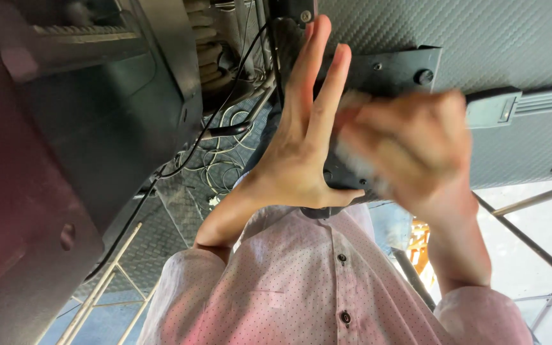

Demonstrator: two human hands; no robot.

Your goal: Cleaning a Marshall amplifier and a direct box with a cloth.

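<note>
— Where is your left hand point(301, 147)?

— It is raised flat against the black bracket point(384, 70), with the fingers point(314, 57) stretched out straight and slightly spread. They grip nothing. Your thumb lies out sideways along the bracket's lower edge.

— And your right hand point(410, 150)?

— It is just beside the left, over the same bracket and covering its lower part. It is badly blurred. Its fingers look curled inward, but I cannot tell whether they are clenched on something or simply bent. A pale grey smudge shows at the fingertips, too blurred to name.

— Where does the bracket sit?

— It is fixed to a grey textured panel point(493, 38). A dark bolt point(423, 76) shows in the bracket's corner, just above your right hand. The bracket's upper edge reaches to your left fingertips.

— What else is around you?

— A grey rail point(544, 101) runs along the panel, away from your right hand. On the far side of your left hand, a black cable point(250, 70) hangs down beside a tangle of pale wires point(225, 153). A big dark housing point(84, 128) fills that side. Your pink dotted shirt point(301, 281) fills the bottom of the view, and thin metal bars point(531, 243) cross behind your right forearm.
</note>
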